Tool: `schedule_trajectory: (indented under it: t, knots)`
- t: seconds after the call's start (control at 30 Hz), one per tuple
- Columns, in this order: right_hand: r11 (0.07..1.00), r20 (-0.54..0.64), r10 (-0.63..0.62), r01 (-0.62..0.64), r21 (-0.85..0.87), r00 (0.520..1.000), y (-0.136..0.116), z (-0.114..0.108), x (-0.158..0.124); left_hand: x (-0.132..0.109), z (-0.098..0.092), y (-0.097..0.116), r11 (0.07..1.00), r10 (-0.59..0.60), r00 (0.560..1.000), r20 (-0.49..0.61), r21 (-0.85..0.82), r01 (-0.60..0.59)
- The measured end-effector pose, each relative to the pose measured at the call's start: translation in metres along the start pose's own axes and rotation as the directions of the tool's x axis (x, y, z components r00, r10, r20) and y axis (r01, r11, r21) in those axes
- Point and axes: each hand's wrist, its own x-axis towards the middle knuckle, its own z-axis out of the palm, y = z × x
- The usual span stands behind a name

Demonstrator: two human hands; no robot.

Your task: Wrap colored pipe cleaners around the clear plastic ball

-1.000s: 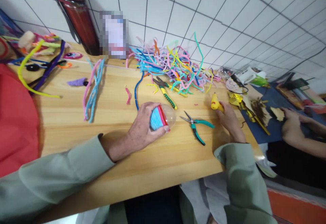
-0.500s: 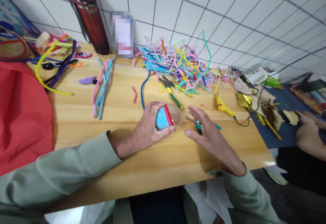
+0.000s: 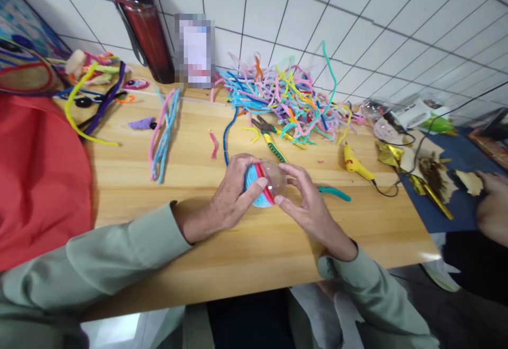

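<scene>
A clear plastic ball (image 3: 277,177), its left half wound with light blue pipe cleaner and edged with a red and pink band, is held above the tabletop. My left hand (image 3: 228,198) wraps the blue side, its thumb lying across the band. On the clear side, my right hand (image 3: 309,208) has its thumb and fingers curled around the ball's end. Teal-handled pliers (image 3: 335,193) lie partly hidden behind my right hand. Just beyond the ball are yellow-and-green pliers (image 3: 274,149) and a dark blue pipe cleaner (image 3: 226,137).
A heap of coloured pipe cleaners (image 3: 286,100) lies along the tiled wall. A yellow glue gun (image 3: 356,164) with its cord is to the right. Leftward are a thermos (image 3: 148,36), a phone (image 3: 197,52) and red cloth (image 3: 43,179). Another person's hand (image 3: 494,200) appears far right.
My right hand has moved left and closed onto the clear end of the ball. My left thumb has shifted up onto the red band. The view has moved slightly.
</scene>
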Motion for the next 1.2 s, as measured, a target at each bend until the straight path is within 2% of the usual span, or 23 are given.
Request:
schedule_trajectory:
  t: [0.43, 0.7, 0.9, 1.03, 1.2]
  knots:
    - [0.999, 0.012, -0.018, 0.019, -0.047, 1.0, -0.004, 0.003, 0.002, -0.003, -0.002, 0.001, 1.0, 0.011, 0.998, 0.056, 0.018, -0.013]
    - [0.998, 0.017, -0.01, 0.011, -0.056, 1.0, -0.002, 0.002, 0.002, -0.004, 0.001, -0.002, 1.0, -0.006, 1.0, 0.029, -0.014, 0.006]
    - [0.992, -0.026, -0.084, 0.081, -0.094, 0.996, -0.002, -0.001, 0.007, -0.005, 0.003, -0.001, 0.998, -0.022, 0.999, 0.024, -0.064, 0.023]
    - [0.992, -0.016, -0.085, 0.083, -0.097, 0.996, 0.001, -0.003, 0.008, -0.005, 0.002, 0.0, 0.996, -0.058, 0.997, 0.052, -0.072, 0.061]
    - [0.993, -0.029, -0.086, 0.083, -0.082, 0.996, 0.006, -0.003, 0.009, -0.005, 0.003, -0.002, 0.994, -0.08, 0.996, 0.028, -0.071, 0.082]
